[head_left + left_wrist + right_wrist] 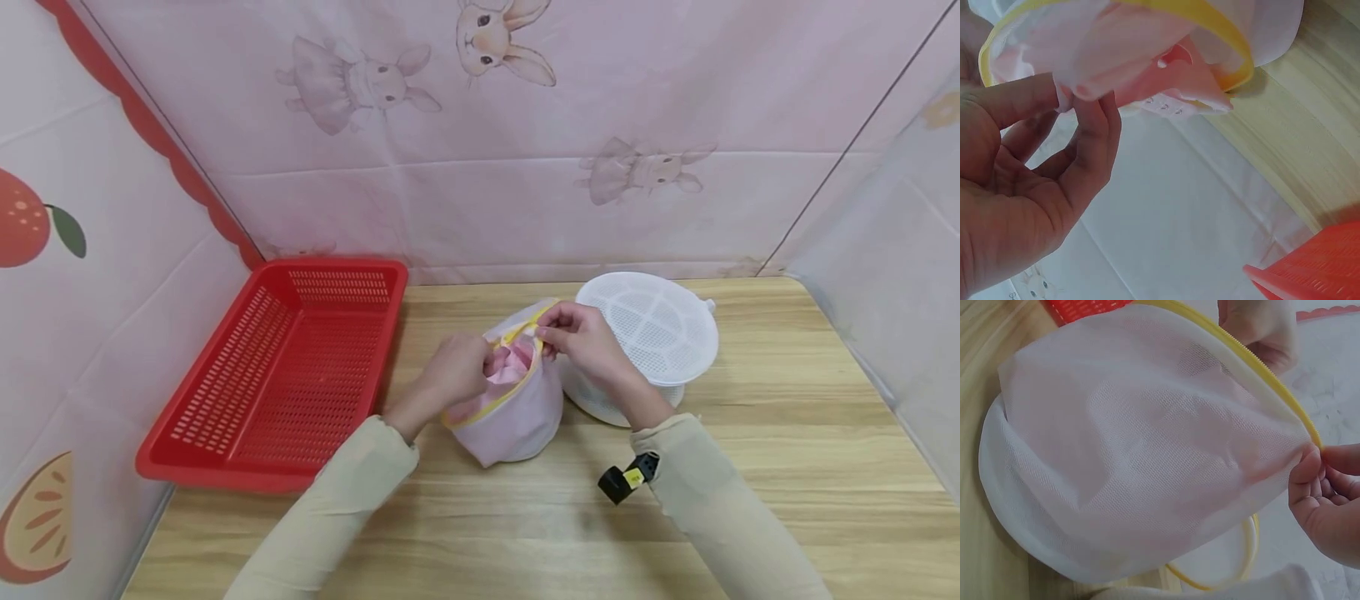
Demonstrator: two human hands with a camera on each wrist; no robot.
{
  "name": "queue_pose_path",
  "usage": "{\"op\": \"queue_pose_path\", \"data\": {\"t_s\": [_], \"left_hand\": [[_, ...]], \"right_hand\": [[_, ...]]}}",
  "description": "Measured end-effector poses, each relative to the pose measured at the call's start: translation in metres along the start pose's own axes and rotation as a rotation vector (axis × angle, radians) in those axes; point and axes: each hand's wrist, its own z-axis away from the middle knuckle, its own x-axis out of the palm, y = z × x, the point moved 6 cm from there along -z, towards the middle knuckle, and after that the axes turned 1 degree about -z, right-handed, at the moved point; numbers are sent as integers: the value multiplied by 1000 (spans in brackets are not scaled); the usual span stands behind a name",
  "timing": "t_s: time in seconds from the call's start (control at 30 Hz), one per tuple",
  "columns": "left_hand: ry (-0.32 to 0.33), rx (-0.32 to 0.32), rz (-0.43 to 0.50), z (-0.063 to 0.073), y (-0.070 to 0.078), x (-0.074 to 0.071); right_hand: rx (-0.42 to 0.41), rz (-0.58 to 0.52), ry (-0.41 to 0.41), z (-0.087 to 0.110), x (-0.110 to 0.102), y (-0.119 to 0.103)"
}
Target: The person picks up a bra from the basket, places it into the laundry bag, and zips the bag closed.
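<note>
A white mesh laundry bag [525, 421] with a yellow zipper edge stands with its mouth spread in the middle of the table. Pink cloth [512, 367] lies inside it; a white button-like spot and small eyelets show on the cloth in the left wrist view. My left hand [456, 367] reaches in at the mouth and pinches the pink fabric [1104, 56] between thumb and fingers. On the opposite side, my right hand [588, 342] pinches the zippered rim, with the thumb and forefinger on the yellow edge [1260, 365].
A red slotted plastic basket [382, 367] stands at the left of the wooden table [525, 533]. Close behind my right hand is a round white mesh-topped container [648, 329]. Patterned cloth walls [487, 208] enclose the back and sides.
</note>
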Motion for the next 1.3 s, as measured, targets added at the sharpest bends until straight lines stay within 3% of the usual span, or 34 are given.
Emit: {"op": "queue_pose_path", "data": {"t_s": [0.17, 0.23, 0.33, 0.43, 0.57, 0.67, 0.77, 0.97, 1.13, 1.3], "left_hand": [[13, 37, 30, 0, -2, -2], [16, 41, 84, 1, -5, -3], [25, 4, 200, 3, -13, -7], [49, -91, 274, 5, -25, -12], [55, -203, 226, 5, -42, -12], [10, -245, 151, 3, -51, -4], [-67, -250, 91, 1, -56, 9], [-183, -242, 111, -2, -59, 29], [-193, -273, 172, -2, -60, 32], [-153, -319, 199, -1, -61, 22]], "right_hand": [[10, 26, -1, -1, -7, 6], [13, 41, -4, -1, -10, 8], [18, 56, -9, -1, -13, 9], [15, 70, -15, -1, -16, 9], [13, 71, -16, 0, -19, 8], [15, 69, -13, 1, -20, 7], [26, 66, -14, 1, -20, 8], [48, 57, -18, 1, -19, 8], [57, 58, -16, 2, -18, 7], [61, 71, -26, 3, -18, 7]]}}
